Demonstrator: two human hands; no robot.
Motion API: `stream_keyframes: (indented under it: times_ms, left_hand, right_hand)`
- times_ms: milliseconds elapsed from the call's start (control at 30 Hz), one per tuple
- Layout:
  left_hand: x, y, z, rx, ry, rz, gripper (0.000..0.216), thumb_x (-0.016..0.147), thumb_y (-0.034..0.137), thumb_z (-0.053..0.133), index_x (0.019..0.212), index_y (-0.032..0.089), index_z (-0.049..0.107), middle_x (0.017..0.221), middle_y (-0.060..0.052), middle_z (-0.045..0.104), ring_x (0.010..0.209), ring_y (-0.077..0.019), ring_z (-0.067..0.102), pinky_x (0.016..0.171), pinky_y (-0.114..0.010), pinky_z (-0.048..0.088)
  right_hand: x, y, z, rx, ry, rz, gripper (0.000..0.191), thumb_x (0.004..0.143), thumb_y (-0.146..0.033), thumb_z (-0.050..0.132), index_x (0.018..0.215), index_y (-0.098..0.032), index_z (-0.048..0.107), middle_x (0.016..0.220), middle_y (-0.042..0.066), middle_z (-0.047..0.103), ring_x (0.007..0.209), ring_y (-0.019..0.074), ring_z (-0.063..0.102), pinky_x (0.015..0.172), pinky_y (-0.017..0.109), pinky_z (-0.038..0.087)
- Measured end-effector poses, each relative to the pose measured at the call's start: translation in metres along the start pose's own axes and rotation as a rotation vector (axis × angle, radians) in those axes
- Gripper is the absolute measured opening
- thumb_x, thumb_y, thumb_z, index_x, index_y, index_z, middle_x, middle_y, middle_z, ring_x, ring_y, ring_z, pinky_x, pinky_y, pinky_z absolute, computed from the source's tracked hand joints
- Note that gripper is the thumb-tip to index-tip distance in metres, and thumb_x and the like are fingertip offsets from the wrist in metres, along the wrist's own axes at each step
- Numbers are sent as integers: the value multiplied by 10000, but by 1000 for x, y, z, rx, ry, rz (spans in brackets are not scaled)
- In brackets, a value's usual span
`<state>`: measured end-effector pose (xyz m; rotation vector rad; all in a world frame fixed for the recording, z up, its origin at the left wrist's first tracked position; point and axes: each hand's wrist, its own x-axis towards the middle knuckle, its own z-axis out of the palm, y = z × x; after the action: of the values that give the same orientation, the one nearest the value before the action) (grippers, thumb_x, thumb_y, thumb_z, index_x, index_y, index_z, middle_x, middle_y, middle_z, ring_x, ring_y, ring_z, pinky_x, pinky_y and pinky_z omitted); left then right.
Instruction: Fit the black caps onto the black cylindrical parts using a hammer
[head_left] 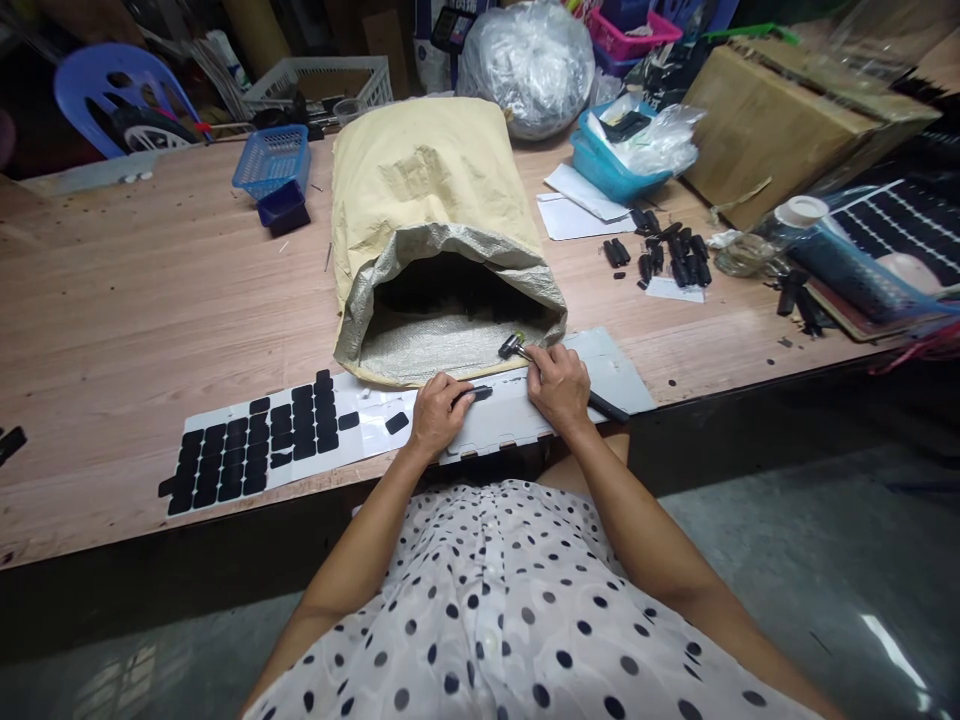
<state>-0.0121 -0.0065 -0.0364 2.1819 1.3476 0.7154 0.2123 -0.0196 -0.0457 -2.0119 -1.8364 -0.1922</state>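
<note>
My left hand is closed around a small black cylindrical part that lies along the grey-white board. My right hand grips a small hammer; its metal head with a yellowish-green tip points up and left, and its black handle sticks out behind the hand. Just beyond both hands, the open mouth of a yellow woven sack faces me, dark inside. Left of my left hand lies a sheet of black rounded stickers, with a loose black sticker nearer the hand.
Several black cylindrical parts lie on the table at the right. A light-blue basket and a dark-blue tray stand at the back left. A teal basin and a cardboard box are at the back right.
</note>
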Motion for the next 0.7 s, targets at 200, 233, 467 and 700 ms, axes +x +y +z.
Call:
stream_keyframes:
  times_ms: [200,233,467,700]
  left_hand:
    - [0,1,0,-20,0,-10,186,911,232,653,1050,238,776,900,-38,645,894,-214,621,846,-358,500]
    - [0,2,-1,-21,-4,-15,185,906,228,656,1047,238,775,899,-38,644,897,-216,620,849,-360,497]
    - [-4,8,-3,-37,-43,-76,188,850,191,696,1017,255,755,948,-30,671,954,-235,616,894,-389,468]
    - [-12,15,-1,-14,-24,-97,192,821,198,731,998,270,748,975,-28,699,1000,-253,602,884,-387,445]
  right_hand:
    - [0,1,0,-3,-3,-5,350,938,-191,475,1188,-230,716,930,99,590,889,256,462,738,351,314]
    - [0,1,0,-3,-2,-6,350,938,-191,473,1188,-230,716,930,99,590,889,257,462,739,351,314]
    - [0,2,2,12,4,-8,352,940,-202,466,1192,-235,709,938,103,582,888,259,447,750,356,317]
    - [-1,3,4,16,9,-10,343,928,-215,480,1191,-237,697,934,101,565,886,257,433,760,357,319]
